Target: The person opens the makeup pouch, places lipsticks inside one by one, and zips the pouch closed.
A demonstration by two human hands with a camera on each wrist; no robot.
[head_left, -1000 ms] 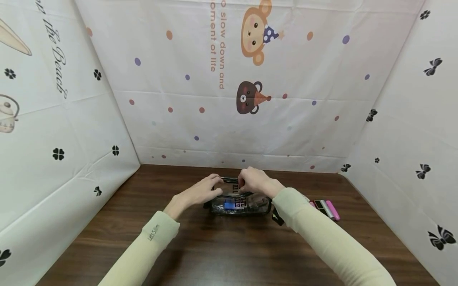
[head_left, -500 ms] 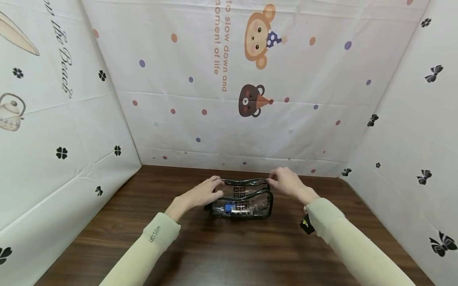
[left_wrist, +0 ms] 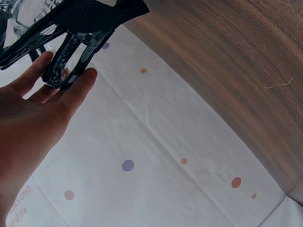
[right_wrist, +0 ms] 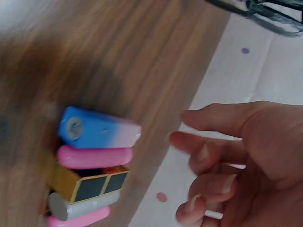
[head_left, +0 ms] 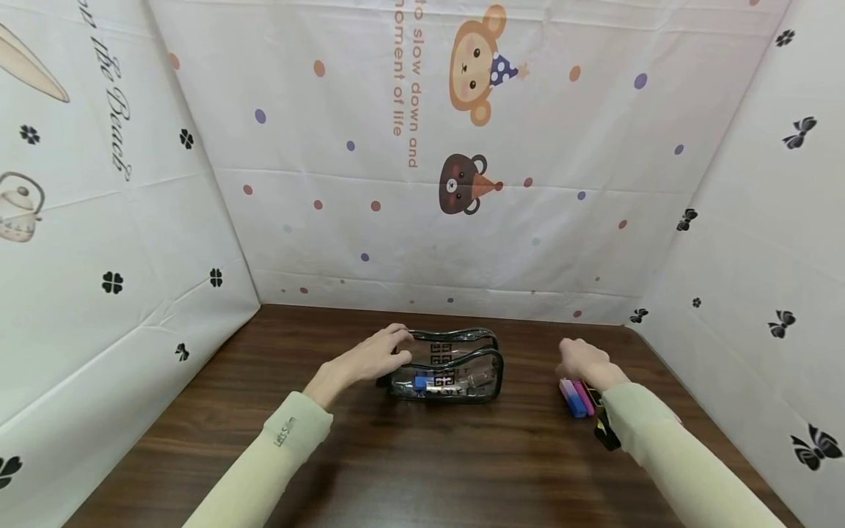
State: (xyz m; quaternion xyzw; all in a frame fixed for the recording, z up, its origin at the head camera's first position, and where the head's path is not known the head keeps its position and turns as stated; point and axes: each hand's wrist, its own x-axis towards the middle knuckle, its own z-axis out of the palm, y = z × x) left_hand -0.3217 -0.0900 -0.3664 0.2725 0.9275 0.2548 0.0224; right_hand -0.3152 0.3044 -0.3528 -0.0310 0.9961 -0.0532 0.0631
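- Head view: left hand (head_left: pixel 372 356) grips the left end of the clear pouch (head_left: pixel 455 378) on the table (head_left: pixel 422 469); firmness should prevent tipping.
- Right hand (head_left: pixel 587 364), loosely curved, empty, near the blue box (right_wrist: pixel 97 128); pinching its sides seems surest.

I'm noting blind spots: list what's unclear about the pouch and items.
Head: most contents of the clear pouch, too small.
Right wrist: emblem on the blue-pink box, blurred.
Right wrist: lowest pink item, partly cut by the bottom edge.
Left wrist: much of the pouch, cut by the top edge.
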